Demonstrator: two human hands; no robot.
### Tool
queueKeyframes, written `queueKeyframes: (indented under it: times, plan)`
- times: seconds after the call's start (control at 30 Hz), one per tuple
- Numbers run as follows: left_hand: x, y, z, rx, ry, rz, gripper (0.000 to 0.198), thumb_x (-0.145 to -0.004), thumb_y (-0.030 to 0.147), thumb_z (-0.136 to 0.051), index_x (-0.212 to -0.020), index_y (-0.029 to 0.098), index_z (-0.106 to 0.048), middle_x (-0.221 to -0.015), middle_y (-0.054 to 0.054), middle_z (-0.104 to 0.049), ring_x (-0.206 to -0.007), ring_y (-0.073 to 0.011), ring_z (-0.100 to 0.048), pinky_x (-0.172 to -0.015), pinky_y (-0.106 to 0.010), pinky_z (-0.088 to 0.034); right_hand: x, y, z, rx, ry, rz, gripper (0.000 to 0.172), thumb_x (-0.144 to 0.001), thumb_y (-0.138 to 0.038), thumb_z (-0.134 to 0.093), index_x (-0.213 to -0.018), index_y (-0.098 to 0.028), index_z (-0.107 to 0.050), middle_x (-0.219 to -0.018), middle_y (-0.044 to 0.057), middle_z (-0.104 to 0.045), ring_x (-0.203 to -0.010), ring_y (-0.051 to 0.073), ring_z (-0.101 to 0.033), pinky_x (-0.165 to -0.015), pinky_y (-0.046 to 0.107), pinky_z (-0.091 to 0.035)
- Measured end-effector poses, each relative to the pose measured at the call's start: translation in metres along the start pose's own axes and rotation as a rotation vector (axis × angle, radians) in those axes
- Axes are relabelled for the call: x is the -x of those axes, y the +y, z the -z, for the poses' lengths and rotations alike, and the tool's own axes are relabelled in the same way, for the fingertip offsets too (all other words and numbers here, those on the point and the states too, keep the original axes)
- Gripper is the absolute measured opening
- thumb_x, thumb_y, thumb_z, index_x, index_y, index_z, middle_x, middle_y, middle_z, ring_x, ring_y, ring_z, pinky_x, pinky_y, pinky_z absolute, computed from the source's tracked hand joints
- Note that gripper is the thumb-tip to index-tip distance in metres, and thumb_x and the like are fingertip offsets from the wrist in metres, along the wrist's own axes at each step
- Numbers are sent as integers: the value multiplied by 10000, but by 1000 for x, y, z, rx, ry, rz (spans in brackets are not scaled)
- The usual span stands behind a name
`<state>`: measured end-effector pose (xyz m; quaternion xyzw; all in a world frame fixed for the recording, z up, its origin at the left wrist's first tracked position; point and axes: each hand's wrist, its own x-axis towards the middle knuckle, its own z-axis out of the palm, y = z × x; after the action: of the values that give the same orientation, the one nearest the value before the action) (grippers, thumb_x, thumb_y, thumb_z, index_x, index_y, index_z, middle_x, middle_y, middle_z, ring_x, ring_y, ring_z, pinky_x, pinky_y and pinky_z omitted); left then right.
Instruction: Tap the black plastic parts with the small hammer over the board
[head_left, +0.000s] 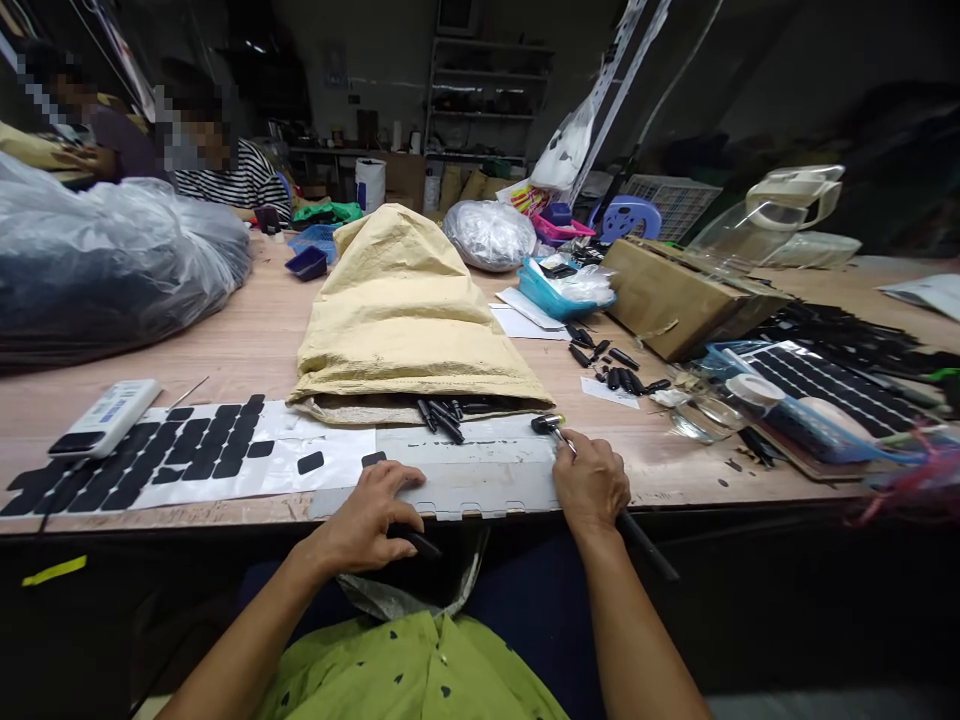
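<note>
My left hand (373,515) is at the table's front edge, its fingers curled round a black cylindrical piece (417,540) that points down over the edge. My right hand (592,480) is closed on a hammer-like tool (551,428); its small head lies near the far side of a grey board (465,465), and a dark handle sticks out below the hand. Between and beyond the hands, several black pieces (444,418) spill from the mouth of a yellow sack (412,310). Left of the board, a white sheet (281,455) bears rows of black stickers (195,445).
A large plastic bag (112,265) and a white device (105,418) are at left. To the right are a cardboard box (675,295), loose black pieces (622,380), a blue basket (562,295), tape rolls and a clear jug (757,225). Two people sit at back left.
</note>
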<state>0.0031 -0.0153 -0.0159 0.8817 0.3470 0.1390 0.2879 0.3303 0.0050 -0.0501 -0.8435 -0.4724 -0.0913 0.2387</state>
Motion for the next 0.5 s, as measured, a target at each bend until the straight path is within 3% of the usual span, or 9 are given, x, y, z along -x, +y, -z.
queueKeyframes:
  times: [0.1,0.2,0.27,0.37,0.5]
  plan:
    - [-7,3,1,16,13,7,258,-637,303,-860,-876,286,-767,-1334,-50,-557,-1253,-333,-435,-1060,-500,-368,2,-2,0,22,5,5,257,-900,-239,-575,-1095,-203,-738,-956,95,-646,-817,199,-477,-660,314,-264]
    - [-33,3,11,160,130,92,279,-725,347,-774,-979,237,-738,-1081,-64,-675,-1016,-241,-587,-886,-378,-492,3,-3,1,39,3,15,260,-904,-233,-575,-1111,-199,-730,-968,97,-641,-826,198,-480,-655,309,-259]
    - [-58,0,16,227,308,245,211,-828,323,-641,-975,194,-719,-947,-54,-701,-853,-187,-622,-755,-310,-507,3,-3,1,49,-2,15,257,-908,-234,-576,-1115,-202,-727,-966,94,-633,-825,195,-479,-650,303,-254]
    - [-96,-10,18,167,490,482,219,-877,275,-516,-852,166,-704,-873,-52,-713,-785,-170,-628,-701,-282,-485,3,-3,2,58,-13,5,250,-919,-244,-571,-1113,-212,-725,-959,84,-625,-819,189,-471,-646,296,-248]
    - [-127,-19,17,-9,473,722,191,-821,327,-571,-790,175,-682,-863,-69,-723,-782,-203,-636,-625,-281,-443,3,-3,2,58,-18,1,248,-927,-249,-565,-1115,-217,-723,-963,76,-627,-817,183,-464,-653,297,-248]
